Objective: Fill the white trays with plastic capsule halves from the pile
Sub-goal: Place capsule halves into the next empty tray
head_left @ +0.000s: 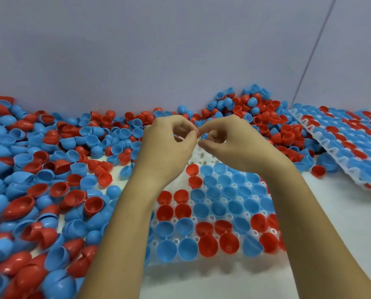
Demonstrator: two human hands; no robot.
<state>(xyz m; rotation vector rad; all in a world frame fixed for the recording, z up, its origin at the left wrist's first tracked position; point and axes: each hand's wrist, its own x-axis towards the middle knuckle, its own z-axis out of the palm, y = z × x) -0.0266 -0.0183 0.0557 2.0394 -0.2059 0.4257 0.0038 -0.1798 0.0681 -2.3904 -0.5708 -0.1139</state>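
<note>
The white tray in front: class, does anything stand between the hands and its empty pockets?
Nothing visible does. Both hands, left and right, hover directly above the white tray's unfilled far pockets, fingers curled together; what they pinch is unclear.

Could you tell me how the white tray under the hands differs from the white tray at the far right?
The near tray lies flat on the table, while the far-right tray is tilted, propped on the pile. The near tray has empty sockets at its far end, near the hands; the far-right tray looks full. Both hold red and blue capsule halves, open side up.
</note>
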